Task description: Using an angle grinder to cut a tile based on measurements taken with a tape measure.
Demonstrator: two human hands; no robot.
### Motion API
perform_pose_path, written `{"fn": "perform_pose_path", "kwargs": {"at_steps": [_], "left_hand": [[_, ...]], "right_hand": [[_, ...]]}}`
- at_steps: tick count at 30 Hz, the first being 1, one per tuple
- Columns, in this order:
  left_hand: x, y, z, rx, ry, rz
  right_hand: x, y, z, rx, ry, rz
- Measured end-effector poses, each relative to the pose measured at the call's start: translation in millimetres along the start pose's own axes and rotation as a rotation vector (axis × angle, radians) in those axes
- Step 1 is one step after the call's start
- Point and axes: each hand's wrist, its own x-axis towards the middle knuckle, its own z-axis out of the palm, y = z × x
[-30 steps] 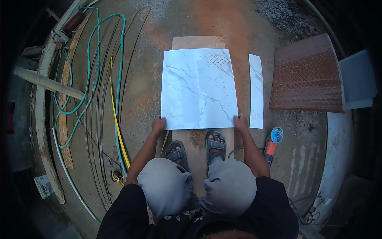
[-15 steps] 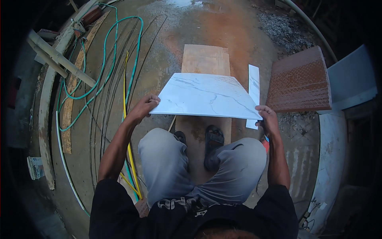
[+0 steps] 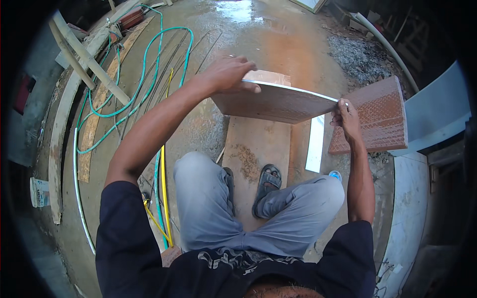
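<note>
A cut tile (image 3: 278, 104) is held up in front of me, tilted so that its brown underside faces me and its thin white edge is on top. My left hand (image 3: 229, 75) grips it at the upper left edge, thumb on the near side. At the right corner my right hand (image 3: 346, 118) pinches the tile between thumb and fingers. Below it a flat board (image 3: 258, 144) lies on the ground, with my sandalled feet on its near part. A narrow white tile strip (image 3: 315, 144) lies to the right of the board.
Brown-backed tiles (image 3: 372, 116) lean at the right beside a pale blue panel (image 3: 432, 111). A green hose (image 3: 159, 64) and dark rods curl over wet ground at left, near bamboo poles (image 3: 92, 62) and a plank (image 3: 94, 119). A gravel heap (image 3: 360, 54) lies far right.
The tile has been tipped from lying white face up to showing its brown back. Both hands have risen and moved away from me, the left shifting right along the edge.
</note>
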Motion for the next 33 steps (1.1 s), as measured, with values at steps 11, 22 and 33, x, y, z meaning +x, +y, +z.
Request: {"fn": "perform_pose_path", "kwargs": {"at_steps": [11, 22, 33], "left_hand": [[96, 15, 31, -0.05, -0.335, 0.083], [136, -28, 36, -0.053, -0.344, -0.023], [18, -13, -66, -0.259, -0.348, -0.319]], "right_hand": [[64, 21, -7, -0.051, 0.071, -0.184], [100, 54, 39, 0.229, 0.345, -0.136], [80, 191, 68, -0.056, -0.308, 0.287]]}}
